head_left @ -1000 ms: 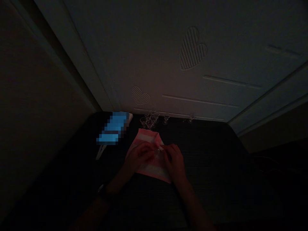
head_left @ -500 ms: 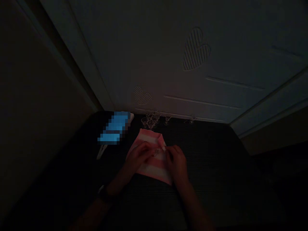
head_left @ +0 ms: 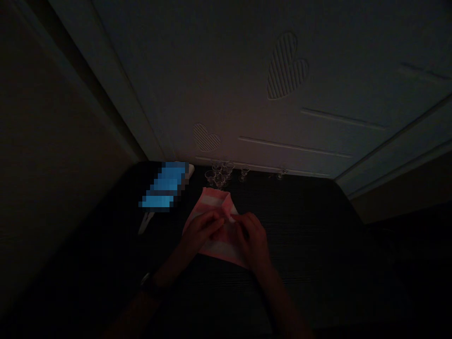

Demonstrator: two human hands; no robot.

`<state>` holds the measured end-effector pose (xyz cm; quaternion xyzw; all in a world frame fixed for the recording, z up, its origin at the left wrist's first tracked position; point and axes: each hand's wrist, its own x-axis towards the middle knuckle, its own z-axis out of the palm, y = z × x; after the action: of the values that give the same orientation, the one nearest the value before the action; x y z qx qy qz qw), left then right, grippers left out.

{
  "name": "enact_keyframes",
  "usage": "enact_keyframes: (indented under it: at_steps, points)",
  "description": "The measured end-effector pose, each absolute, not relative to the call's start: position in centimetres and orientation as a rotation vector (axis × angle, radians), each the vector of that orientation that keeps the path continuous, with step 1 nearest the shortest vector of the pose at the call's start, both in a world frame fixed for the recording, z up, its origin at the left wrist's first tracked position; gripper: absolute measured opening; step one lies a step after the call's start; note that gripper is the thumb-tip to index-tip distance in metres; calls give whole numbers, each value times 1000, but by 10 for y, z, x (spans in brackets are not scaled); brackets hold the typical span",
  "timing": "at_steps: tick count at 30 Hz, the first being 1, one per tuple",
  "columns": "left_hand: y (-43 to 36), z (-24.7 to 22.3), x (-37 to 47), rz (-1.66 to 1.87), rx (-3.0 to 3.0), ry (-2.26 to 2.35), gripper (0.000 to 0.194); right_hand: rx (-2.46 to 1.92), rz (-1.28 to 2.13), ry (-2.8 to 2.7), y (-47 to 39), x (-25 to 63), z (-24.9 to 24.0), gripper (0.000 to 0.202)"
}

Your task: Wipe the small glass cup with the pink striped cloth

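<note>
A pink-and-white striped cloth [head_left: 221, 248] lies on the dark table under both hands. My right hand [head_left: 253, 235] pinches its right edge, and a corner of the cloth is folded over toward the middle. With fingers bent together, my left hand [head_left: 203, 229] rests over the cloth's left part. The small clear glass seen at its fingertips a moment ago is now hidden behind the fingers and the folded corner. Just beyond the cloth, several small stemmed glasses [head_left: 219, 180] stand in a cluster. The scene is very dim, so fine detail is lost.
Right of the cluster is a single stemmed glass [head_left: 244, 175], with another small glass item [head_left: 281, 174] farther right. A lit, blurred screen [head_left: 165, 186] leans at the left of the dark table [head_left: 310, 235]. A pale panel with heart shapes [head_left: 287, 66] rises behind.
My right hand has brought the cloth's corner leftward, over the small glass near my left fingertips. The whole view has shifted slightly.
</note>
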<state>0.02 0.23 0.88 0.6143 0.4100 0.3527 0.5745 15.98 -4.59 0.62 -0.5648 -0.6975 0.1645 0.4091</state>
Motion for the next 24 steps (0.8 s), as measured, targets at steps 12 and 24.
enact_keyframes:
  at_steps: [12,24]
  points:
    - [3,6,-1,807,1439,986,24,-1368,409,-1752,-49,160,9,22]
    - [3,5,0,783,1448,1076,28,-1647,397,-1721,-41,162,0,20]
